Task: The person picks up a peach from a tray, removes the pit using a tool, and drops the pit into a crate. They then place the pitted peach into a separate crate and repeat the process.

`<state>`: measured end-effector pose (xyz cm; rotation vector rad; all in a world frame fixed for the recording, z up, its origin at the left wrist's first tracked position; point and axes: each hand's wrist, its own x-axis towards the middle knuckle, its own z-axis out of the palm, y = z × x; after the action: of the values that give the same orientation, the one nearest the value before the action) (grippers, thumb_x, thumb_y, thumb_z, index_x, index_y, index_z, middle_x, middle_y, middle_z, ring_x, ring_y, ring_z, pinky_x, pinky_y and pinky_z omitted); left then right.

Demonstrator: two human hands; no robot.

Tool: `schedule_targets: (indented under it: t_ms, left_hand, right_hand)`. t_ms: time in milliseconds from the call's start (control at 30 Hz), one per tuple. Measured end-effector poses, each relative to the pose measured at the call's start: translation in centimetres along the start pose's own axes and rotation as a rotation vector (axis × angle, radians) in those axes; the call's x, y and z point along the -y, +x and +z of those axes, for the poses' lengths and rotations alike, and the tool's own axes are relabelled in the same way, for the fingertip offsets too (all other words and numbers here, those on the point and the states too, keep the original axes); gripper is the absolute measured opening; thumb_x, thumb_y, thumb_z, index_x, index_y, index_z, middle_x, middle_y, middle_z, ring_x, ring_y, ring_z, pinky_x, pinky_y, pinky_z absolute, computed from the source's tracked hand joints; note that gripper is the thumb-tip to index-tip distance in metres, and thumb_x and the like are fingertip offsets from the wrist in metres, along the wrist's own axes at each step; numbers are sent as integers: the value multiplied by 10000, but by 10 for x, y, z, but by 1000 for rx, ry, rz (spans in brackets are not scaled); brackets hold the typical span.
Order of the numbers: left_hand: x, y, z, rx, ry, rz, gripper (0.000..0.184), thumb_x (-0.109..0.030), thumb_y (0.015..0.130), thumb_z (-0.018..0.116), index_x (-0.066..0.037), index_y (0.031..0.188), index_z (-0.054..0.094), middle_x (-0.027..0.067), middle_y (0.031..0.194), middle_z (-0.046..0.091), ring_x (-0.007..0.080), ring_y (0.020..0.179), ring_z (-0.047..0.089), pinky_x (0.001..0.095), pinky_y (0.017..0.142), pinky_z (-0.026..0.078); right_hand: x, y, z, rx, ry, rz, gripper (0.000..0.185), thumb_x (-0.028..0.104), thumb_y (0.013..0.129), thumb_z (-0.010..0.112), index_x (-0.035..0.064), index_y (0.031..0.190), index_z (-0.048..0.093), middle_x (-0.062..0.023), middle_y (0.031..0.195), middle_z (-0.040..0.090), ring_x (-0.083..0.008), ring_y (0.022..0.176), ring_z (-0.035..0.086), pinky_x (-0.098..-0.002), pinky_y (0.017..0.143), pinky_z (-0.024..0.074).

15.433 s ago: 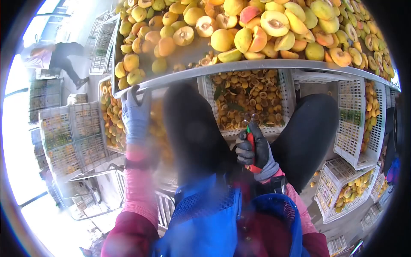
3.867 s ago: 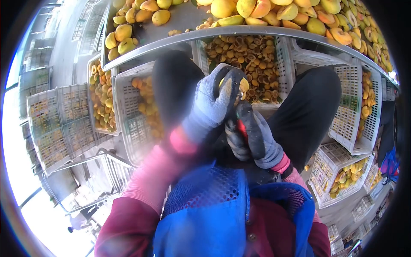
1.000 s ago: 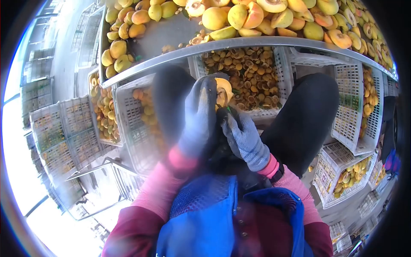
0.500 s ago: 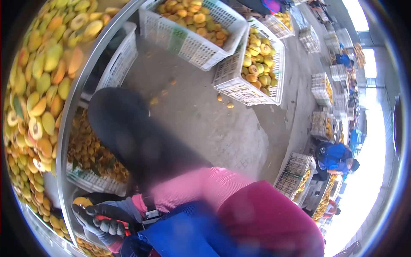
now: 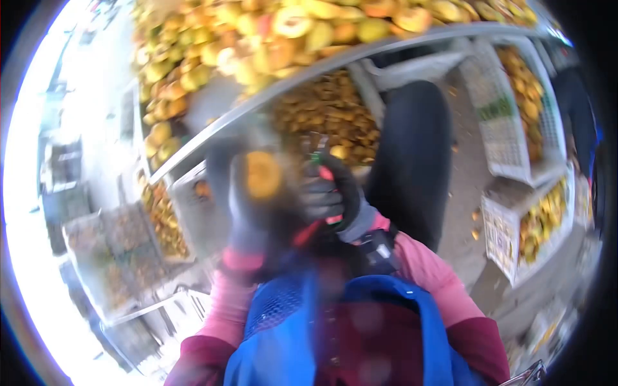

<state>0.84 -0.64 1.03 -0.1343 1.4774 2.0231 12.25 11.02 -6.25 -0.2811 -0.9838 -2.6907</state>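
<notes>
My left hand, in a grey glove, is blurred and closed on an orange-yellow fruit half, whose round face shows. Just right of it, my right hand, in a grey and black glove, grips a red-handled tool with a green part and a metal loop at its tip. Both hands are above my lap, below the metal table edge. Under that edge, beyond the tool, lies a mass of small brownish-yellow pieces.
Halved fruit is heaped on the table. White crates with fruit stand at the right and far right. Stacked crates are at the left. Part of another person's dark-clothed leg shows at the far right.
The view has swung back from the right-hand floor to the lap and table. The tool tip is now apart from the fruit half, whereas a second ago the hands were together at it.
</notes>
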Motion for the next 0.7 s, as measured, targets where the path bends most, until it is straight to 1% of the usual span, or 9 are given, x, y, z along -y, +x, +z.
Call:
schedule_targets:
  t_ms: [100, 133, 167, 267, 333, 467, 600, 667, 700]
  left_hand:
    - [-16, -4, -36, 52, 1013, 956, 380, -185, 918, 555, -54, 1257, 442, 157, 1123, 569, 204, 953, 573, 339, 824, 510]
    - [-42, -20, -45, -144, 1490, 1215, 383, -57, 876, 596, -37, 1236, 469, 132, 1061, 599, 192, 913, 585, 302, 806, 510]
    - [-63, -13, -71, -173, 962, 659, 323, -94, 872, 617, -30, 1176, 531, 107, 1009, 621, 198, 881, 599, 325, 783, 506]
    - [-103, -1, -122, -637, 1682, 198, 541, -441, 873, 570, -25, 1217, 521, 198, 1057, 595, 344, 957, 592, 411, 833, 469]
    - [-113, 23, -166, -725, 2078, 127, 635, -494, 858, 564, -8, 1261, 487, 237, 1253, 485, 381, 1129, 482, 441, 954, 388]
    - [-158, 121, -106, -243, 1647, 927, 570, -365, 847, 633, -30, 1283, 481, 261, 1229, 507, 385, 1129, 503, 438, 940, 410]
    - [-210, 248, -9, -311, 1653, 1071, 466, -348, 829, 618, -141, 1238, 535, 204, 1171, 540, 369, 1065, 534, 426, 891, 443]
    - [-229, 313, 20, -361, 1888, 1315, 603, -472, 812, 609, -76, 1247, 480, 172, 1262, 509, 370, 1113, 512, 444, 923, 416]
    - [-233, 329, 39, -312, 1747, 1110, 625, -503, 836, 557, -89, 1290, 445, 169, 1311, 466, 379, 1179, 450, 458, 973, 365]
  right_hand:
    - [4, -2, -16, -500, -150, -160, 358, 455, 901, 531, 106, 823, 506, 44, 553, 352, -89, 440, 345, -245, 373, 263]
    - [3, -2, -8, -522, -199, -135, 371, 468, 909, 513, 106, 829, 525, 44, 566, 354, -89, 447, 342, -244, 389, 279]
    - [-1, -1, 3, -539, -247, -116, 387, 480, 917, 495, 106, 835, 544, 45, 579, 355, -89, 454, 339, -243, 405, 295]
    - [5, -1, 3, -505, -243, -114, 391, 497, 914, 499, 115, 859, 562, 54, 594, 347, -78, 464, 326, -237, 425, 299]
    - [14, 2, -3, -479, -236, -151, 380, 497, 909, 507, 124, 860, 560, 60, 596, 337, -75, 465, 321, -236, 424, 292]
    - [11, 20, 0, -915, -501, -369, 350, 503, 888, 545, 157, 847, 523, 66, 606, 356, -71, 456, 326, -230, 414, 287]
    - [1, 41, 18, -1206, -574, -414, 364, 517, 884, 545, 154, 871, 514, 59, 590, 377, -75, 445, 338, -234, 408, 305]
    - [15, 34, 2, -1134, -566, -412, 378, 522, 886, 539, 145, 873, 516, 50, 580, 392, -82, 434, 353, -235, 403, 318]
    - [20, 31, -4, -1096, -560, -411, 385, 525, 887, 536, 141, 875, 516, 46, 575, 399, -85, 428, 360, -236, 401, 325]
